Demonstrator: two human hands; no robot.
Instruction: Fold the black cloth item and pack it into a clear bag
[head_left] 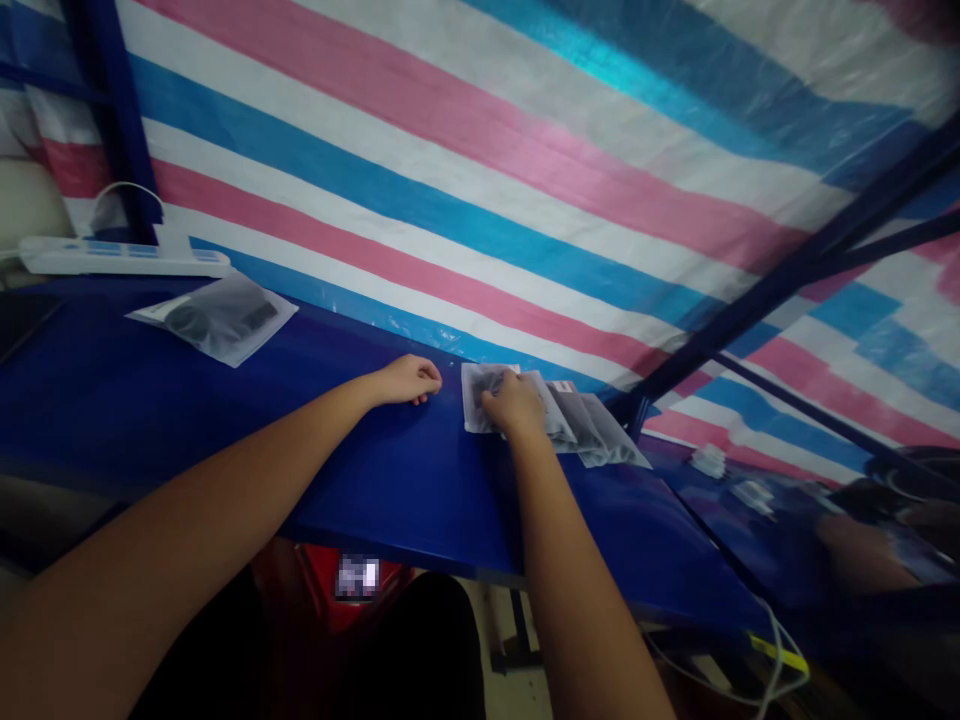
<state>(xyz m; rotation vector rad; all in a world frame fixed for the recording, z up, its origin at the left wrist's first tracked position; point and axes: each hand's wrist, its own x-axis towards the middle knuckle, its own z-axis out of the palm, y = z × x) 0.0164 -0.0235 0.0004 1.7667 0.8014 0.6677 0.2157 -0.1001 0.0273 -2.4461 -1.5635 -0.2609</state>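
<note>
My right hand (pixel 512 403) rests on top of a small stack of clear plastic bags (pixel 577 425) with dark parts inside, its fingers pressing the leftmost bag (pixel 474 395) against the blue table (pixel 390 480). My left hand (pixel 410 380) lies on the table just left of that stack, fingers curled, holding nothing. Another clear bag with dark parts (pixel 217 317) lies alone at the far left of the table.
A white power strip (pixel 120 257) with a cable sits at the table's back left edge. A striped pink, blue and white tarp (pixel 525 150) forms the wall behind. A dark blue frame post (pixel 787 280) slants at right. Another person's arm (pixel 862 550) shows at far right.
</note>
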